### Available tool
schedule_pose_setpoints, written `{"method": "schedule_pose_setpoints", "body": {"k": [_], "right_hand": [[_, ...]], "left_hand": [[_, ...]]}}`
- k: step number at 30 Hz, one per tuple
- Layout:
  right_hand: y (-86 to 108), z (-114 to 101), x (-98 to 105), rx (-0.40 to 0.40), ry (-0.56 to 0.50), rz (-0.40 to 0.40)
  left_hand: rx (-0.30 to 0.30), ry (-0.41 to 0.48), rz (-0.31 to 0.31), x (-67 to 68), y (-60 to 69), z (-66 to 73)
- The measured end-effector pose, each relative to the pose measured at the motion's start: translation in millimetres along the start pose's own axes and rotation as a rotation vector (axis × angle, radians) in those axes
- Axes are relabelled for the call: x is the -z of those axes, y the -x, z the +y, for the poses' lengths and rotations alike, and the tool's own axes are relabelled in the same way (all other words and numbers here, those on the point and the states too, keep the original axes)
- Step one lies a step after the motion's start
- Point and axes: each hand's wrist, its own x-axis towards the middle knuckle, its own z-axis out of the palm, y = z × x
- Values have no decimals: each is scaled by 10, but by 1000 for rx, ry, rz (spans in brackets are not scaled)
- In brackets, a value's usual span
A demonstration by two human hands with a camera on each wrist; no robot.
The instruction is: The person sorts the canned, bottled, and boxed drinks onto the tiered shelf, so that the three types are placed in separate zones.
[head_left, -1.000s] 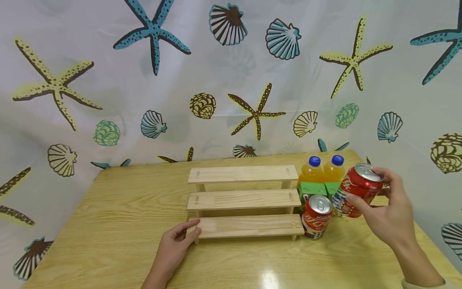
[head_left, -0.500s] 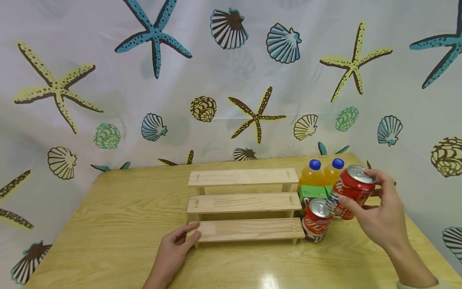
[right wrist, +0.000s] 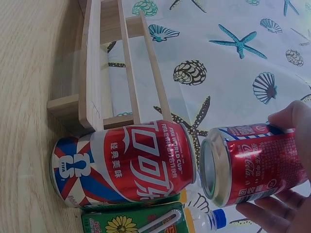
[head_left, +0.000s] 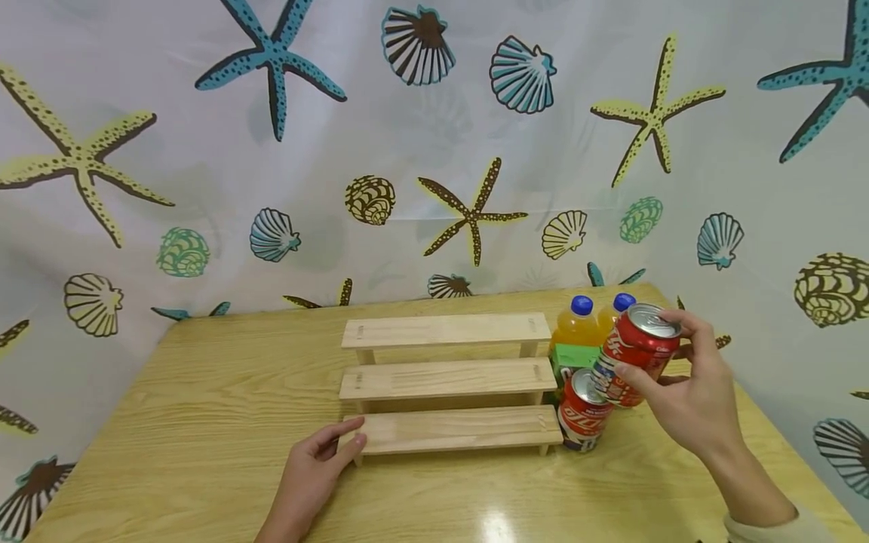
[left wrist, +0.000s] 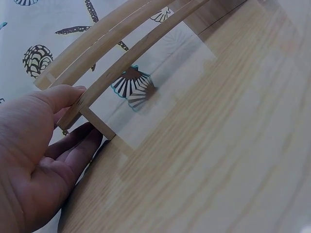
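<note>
My right hand (head_left: 699, 400) grips a red Coca-Cola can (head_left: 637, 354) in the air, tilted, thumb on one side and fingers on the other. A second red can (head_left: 584, 418) stands upright on the table against the right end of a three-tier wooden rack (head_left: 451, 430). In the right wrist view the held can (right wrist: 257, 165) is just above the standing can (right wrist: 126, 162), with a narrow gap between them. My left hand (head_left: 312, 471) pinches the left end of the rack's lowest tier; the left wrist view shows the thumb over the board and the fingers beneath (left wrist: 73, 155).
Behind the standing can are green drink cartons (head_left: 573, 356), partly hidden by the cans. Two orange juice bottles (head_left: 575, 324) with blue caps stand at the back. A shell-and-starfish patterned curtain (head_left: 434, 136) hangs behind the wooden table (head_left: 224, 400).
My right hand has moved left with the can, closer over the standing can. The left hand stays at the rack's end. The head view has shifted slightly.
</note>
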Motion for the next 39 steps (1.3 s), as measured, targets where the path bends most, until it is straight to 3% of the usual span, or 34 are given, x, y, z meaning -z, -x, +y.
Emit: {"method": "schedule_pose_setpoints", "body": {"k": [16,39], "right_hand": [[-111,-199,-239,-1,-80,-42],[-108,-231,-445,21,-140,-116]], "left_hand": [[-15,5,18,110,-47,-9],[-25,7,-2,1,-16,-41]]}}
